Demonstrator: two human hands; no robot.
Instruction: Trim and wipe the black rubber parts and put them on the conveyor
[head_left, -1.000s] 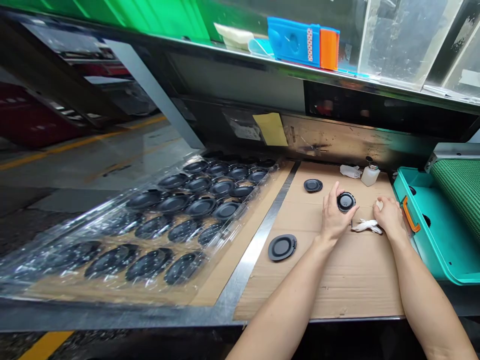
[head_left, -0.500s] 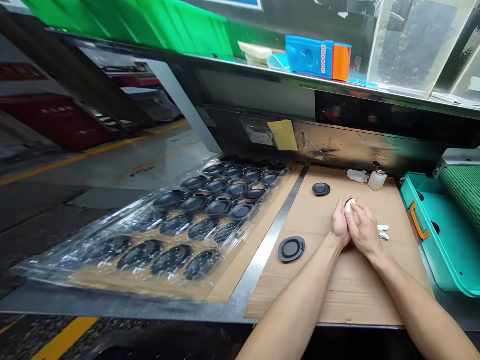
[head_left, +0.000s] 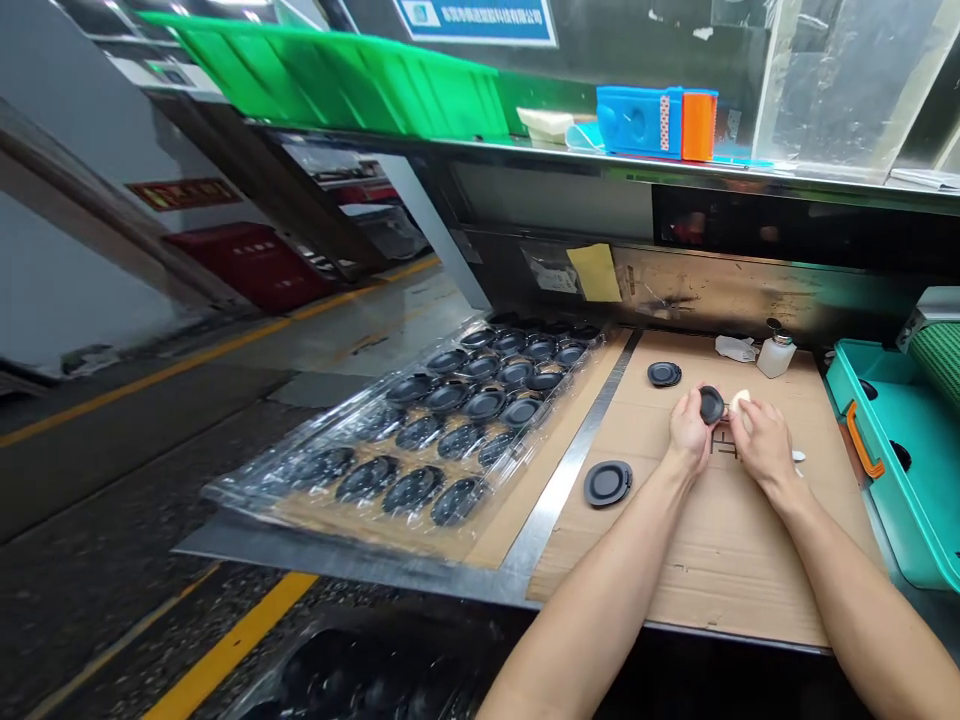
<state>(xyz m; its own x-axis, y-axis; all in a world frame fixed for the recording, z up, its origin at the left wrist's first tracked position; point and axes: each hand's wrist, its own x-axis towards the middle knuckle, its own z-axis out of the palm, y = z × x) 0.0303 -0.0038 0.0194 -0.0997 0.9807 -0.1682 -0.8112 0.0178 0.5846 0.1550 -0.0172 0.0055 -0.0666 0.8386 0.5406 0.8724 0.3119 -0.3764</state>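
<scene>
My left hand is closed around a small black round disc part, held just above the cardboard sheet. My right hand is right beside it, pinching a small white pad close to the disc. Two more black discs lie on the cardboard: one at the back and one to the left of my forearm. A white cloth scrap peeks out behind my right hand.
A clear plastic tray holding several black discs lies to the left. A small white bottle and a crumpled wipe stand at the back. A teal bin sits at the right, and a blue-orange box on the shelf above.
The right hand came over from the cloth with the white pad, covered the disc, then drew slightly apart. The disc shows again in my left hand. The camera view shifted left.
</scene>
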